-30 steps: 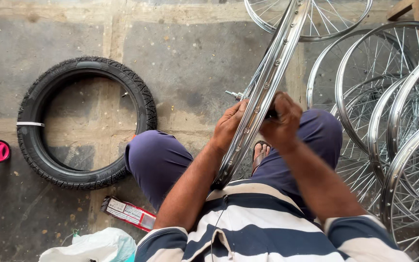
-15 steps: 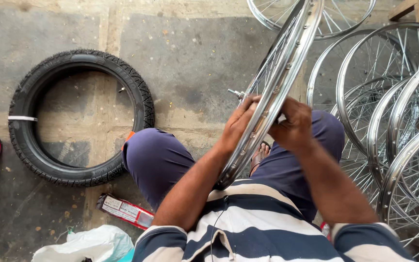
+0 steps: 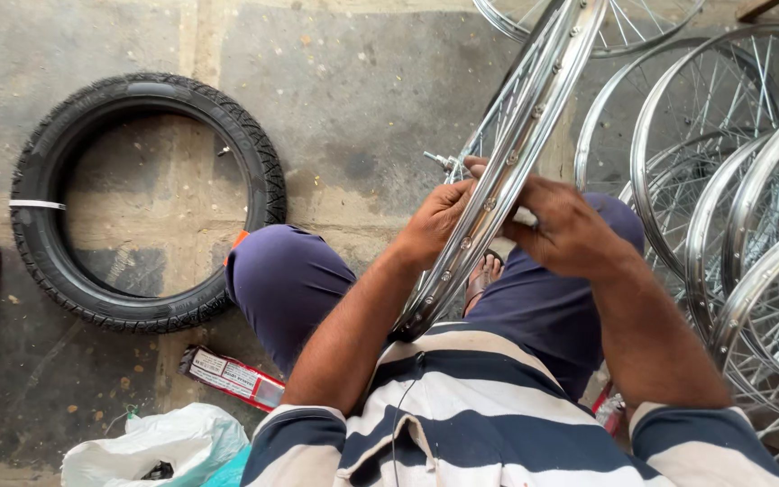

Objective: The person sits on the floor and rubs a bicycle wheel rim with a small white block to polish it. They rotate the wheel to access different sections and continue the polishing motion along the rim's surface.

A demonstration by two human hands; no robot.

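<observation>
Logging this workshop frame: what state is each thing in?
wheel rim: upright on edge, no tyre, gripped between both hands
left hand: closed on the rim
right hand: closed on the rim
black tyre: flat on floor, unmounted
spare spoked wheels: stacked leaning, bare
white bag: crumpled

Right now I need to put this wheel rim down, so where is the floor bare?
Bare concrete floor lies between the black tyre and the held rim, and inside the tyre's ring. The right is crowded with leaning spoked wheels. Bottom left holds a red-and-white packet and white bag.
</observation>
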